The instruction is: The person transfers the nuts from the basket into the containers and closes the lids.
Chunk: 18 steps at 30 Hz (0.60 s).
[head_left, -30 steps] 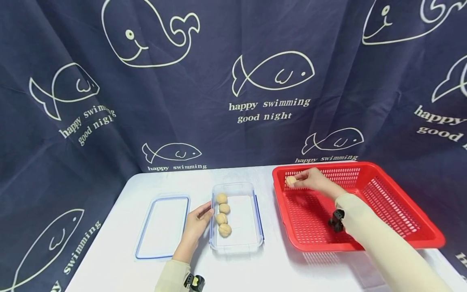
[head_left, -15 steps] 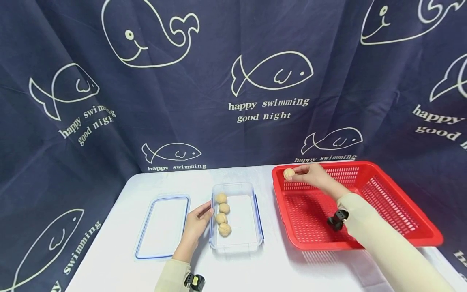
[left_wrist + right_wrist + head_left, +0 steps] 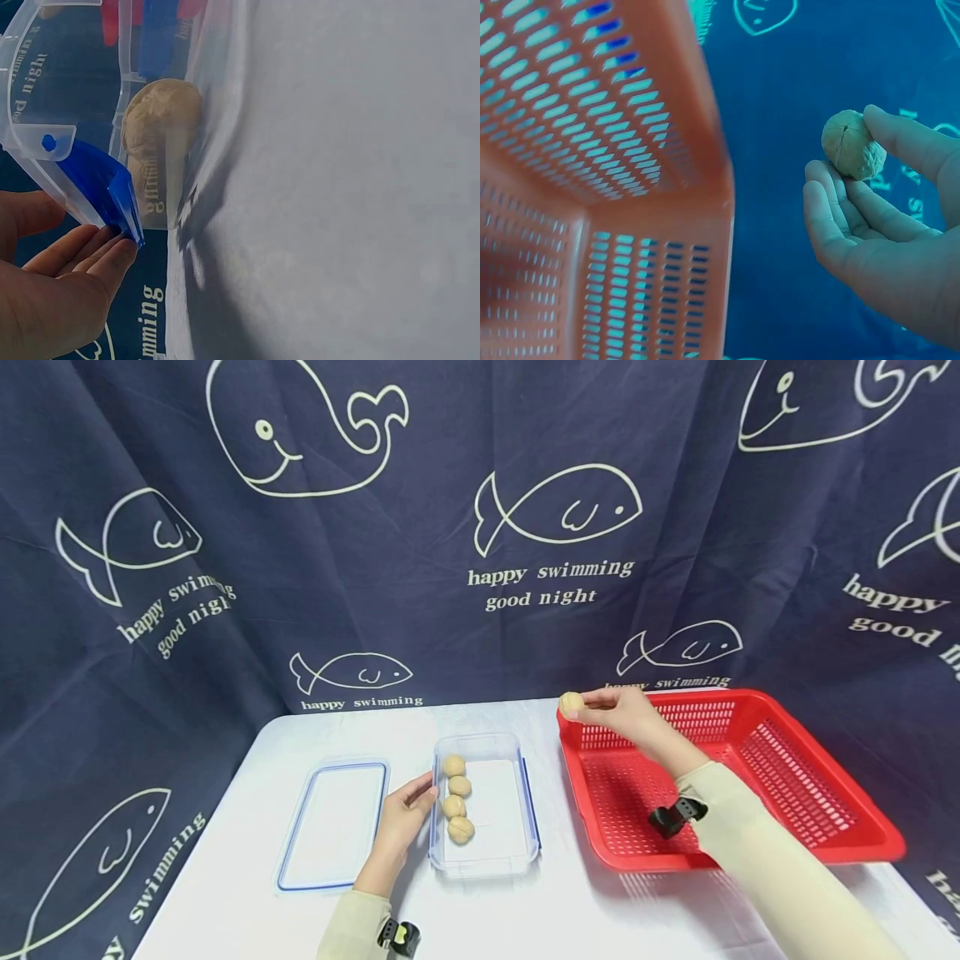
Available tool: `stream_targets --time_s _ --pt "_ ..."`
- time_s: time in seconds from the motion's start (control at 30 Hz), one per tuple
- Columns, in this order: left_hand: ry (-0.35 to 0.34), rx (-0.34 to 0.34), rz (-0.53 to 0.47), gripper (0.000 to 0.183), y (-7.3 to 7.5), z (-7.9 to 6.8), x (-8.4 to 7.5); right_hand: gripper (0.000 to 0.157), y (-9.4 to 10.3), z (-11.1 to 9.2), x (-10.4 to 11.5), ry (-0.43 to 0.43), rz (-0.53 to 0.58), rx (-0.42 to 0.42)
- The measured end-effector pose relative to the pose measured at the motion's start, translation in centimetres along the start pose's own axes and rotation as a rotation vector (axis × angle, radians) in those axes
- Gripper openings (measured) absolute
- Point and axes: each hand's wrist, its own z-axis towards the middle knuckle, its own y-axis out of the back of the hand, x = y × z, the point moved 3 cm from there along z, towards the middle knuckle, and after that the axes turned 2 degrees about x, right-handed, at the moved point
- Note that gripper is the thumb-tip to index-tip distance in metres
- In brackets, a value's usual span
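In the head view my right hand pinches a walnut between thumb and fingertips, over the back left corner of a red plastic basket. The right wrist view shows this walnut beyond the basket's orange-looking rim. My left hand rests against the left side of a clear plastic food box, fingers fairly straight. Its fingertips touch the blue side flap in the left wrist view. Several walnuts stand in a row along the box's left wall.
A clear lid with a blue seal lies flat left of the box. White cloth covers the table, and a dark blue printed curtain hangs behind and at the sides.
My right hand has risen and moved left with the walnut, from inside the basket to over its back left corner. My left hand and the row of walnuts have stayed put.
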Motion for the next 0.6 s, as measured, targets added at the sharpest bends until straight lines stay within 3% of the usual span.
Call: stream_targets --time_s 0.33,0.6 --pt "-0.005 0.000 0.000 0.036 -0.1 0.0 -0.1 0.046 -1.6 -0.1 2.1 0.039 0.066 -0.004" --pt "0.007 0.000 0.003 0.037 -0.1 0.0 0.0 0.042 -4.5 -0.1 3.4 0.037 0.138 0.021"
